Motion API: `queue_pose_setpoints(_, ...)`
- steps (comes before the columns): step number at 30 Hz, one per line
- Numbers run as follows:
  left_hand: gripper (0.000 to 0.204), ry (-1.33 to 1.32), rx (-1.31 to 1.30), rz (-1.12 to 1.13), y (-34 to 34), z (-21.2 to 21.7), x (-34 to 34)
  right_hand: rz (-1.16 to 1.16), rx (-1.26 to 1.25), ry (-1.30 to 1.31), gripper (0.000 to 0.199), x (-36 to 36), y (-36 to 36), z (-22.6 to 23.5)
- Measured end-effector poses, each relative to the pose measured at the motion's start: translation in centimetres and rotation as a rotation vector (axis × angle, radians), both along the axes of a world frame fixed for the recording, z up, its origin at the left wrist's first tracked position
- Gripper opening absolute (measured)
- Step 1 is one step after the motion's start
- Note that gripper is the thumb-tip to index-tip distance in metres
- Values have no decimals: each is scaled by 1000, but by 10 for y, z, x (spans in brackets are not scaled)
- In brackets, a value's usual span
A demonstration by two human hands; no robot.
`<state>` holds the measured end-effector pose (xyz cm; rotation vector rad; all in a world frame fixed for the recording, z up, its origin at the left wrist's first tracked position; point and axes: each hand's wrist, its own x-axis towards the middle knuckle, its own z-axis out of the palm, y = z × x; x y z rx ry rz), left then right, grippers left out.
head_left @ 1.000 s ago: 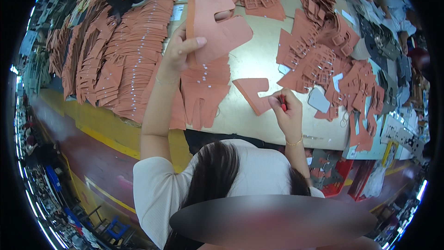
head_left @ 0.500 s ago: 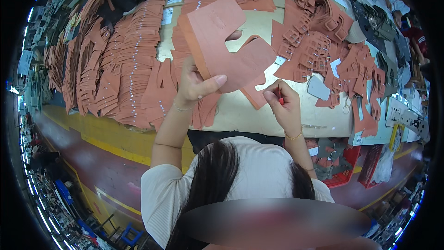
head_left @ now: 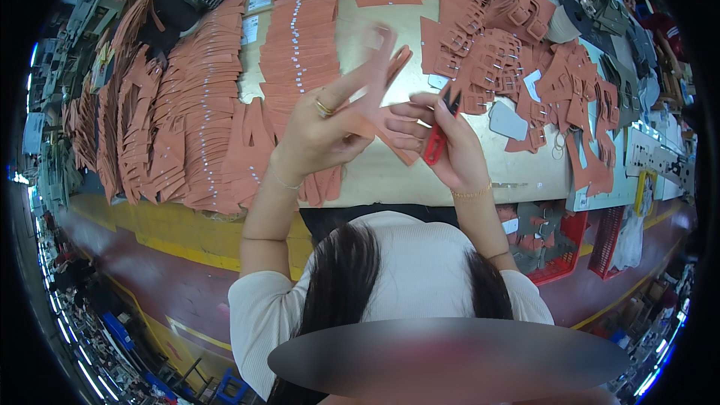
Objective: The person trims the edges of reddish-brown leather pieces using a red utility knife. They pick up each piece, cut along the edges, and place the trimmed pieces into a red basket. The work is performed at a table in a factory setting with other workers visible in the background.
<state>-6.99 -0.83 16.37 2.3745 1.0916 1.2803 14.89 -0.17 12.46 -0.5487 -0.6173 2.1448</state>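
My left hand (head_left: 322, 135) is closed on a cut salmon-coloured leather piece (head_left: 370, 109), holding it up above the table. The piece is turned nearly edge-on, and its upper part is smeared by motion. In my right hand (head_left: 463, 154) lies a pair of thread snips (head_left: 434, 142) with a red handle, its dark blades pointing up and away from me. The outstretched fingers of that hand come up to the leather's lower right edge; whether they touch it I cannot tell.
Long overlapping rows of leather pieces (head_left: 202, 105) cover the table's left side. Buckled leather straps (head_left: 495, 67) are heaped at the right, beside a pale grey flat piece (head_left: 508, 121). A red crate (head_left: 574, 247) holding parts stands below the table's right edge.
The leather piece has swung from facing me broadside to nearly edge-on. My right hand has turned, its fingers reaching left, so the snips' blades now show.
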Motion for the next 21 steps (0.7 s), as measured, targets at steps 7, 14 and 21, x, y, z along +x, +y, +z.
queue_pose_setpoints(7,18,349,301,115,-3,-7,0,58,-355,329,56,-3,9,0)
queue_pose_setpoints(14,54,-336,151,258,-7,-31,15,144,-429,614,49,1,11,-5)
queue_pose_setpoints(21,49,-1403,-700,-220,-27,-47,14,93,-262,578,46,3,8,-9)
